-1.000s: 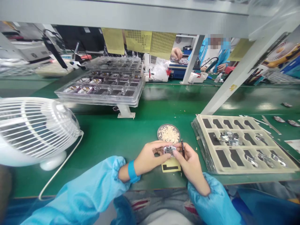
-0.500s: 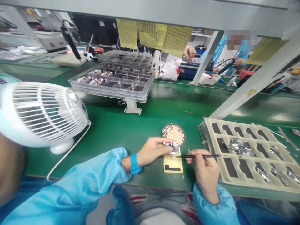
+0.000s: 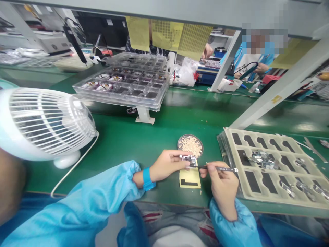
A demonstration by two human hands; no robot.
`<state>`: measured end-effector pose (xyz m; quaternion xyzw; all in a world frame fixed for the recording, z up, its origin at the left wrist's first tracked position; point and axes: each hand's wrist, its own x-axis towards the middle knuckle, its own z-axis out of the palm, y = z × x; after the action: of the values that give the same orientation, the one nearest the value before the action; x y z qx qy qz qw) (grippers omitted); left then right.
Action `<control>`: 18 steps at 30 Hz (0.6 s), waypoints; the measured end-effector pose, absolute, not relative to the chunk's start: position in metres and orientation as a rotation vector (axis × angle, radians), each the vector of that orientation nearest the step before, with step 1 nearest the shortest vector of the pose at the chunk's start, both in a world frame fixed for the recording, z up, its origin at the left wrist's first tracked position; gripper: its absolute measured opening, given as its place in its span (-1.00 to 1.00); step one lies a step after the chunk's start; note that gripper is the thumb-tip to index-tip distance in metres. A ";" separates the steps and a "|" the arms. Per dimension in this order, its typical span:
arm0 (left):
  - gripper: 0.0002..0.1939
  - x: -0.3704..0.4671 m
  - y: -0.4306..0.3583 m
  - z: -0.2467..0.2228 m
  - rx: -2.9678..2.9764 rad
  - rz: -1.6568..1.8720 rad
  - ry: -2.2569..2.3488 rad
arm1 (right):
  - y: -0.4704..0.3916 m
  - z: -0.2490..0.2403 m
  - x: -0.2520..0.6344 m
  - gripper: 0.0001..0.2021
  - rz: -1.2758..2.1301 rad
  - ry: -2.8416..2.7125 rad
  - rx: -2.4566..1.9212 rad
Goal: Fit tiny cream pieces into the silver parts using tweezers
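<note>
Fan [image 3: 46, 127] stands at the left edge, well apart from my fingers, as does the clear tray [image 3: 115, 99] at upper left. Mid-frame, my left hand [image 3: 164, 166] pinches a small silvery part [image 3: 189, 160], partly covering it; I'd hold it level, since the dish [image 3: 180, 139] just above could get nudged. My right hand [image 3: 223, 183] grips a slim dark tool [image 3: 222, 168], tip at the part, contact unclear; light pressure seems best. Right of frame, the cream tray [image 3: 269, 199] could crowd that wrist.

Loose, shiny light-blue sleeves [image 3: 95, 199], gathered at the cuffs [image 3: 136, 168], are worn. The left wrist [image 3: 137, 179] is circled by a flat blue band [image 3: 147, 179]. Faded grey trousers [image 3: 177, 215] are marked with red-and-white patches [image 3: 151, 216].
</note>
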<state>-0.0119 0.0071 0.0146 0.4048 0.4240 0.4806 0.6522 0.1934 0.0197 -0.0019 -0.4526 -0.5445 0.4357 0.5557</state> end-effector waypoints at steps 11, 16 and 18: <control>-0.50 -0.012 0.005 0.015 1.073 1.089 1.007 | 0.021 0.004 0.190 -0.70 1.194 -1.216 -1.104; -0.59 -0.011 0.003 0.015 1.318 1.121 1.099 | 0.025 0.001 0.190 -0.66 1.331 -1.177 -1.105; -0.60 -0.011 0.003 0.016 1.335 1.130 1.117 | 0.023 0.001 0.190 -0.67 1.321 -1.180 -1.105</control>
<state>-0.0111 0.0031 0.0156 0.5540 0.4634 0.4691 0.5083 0.1900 0.0232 0.0013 -0.4574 -0.4886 0.5469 0.5029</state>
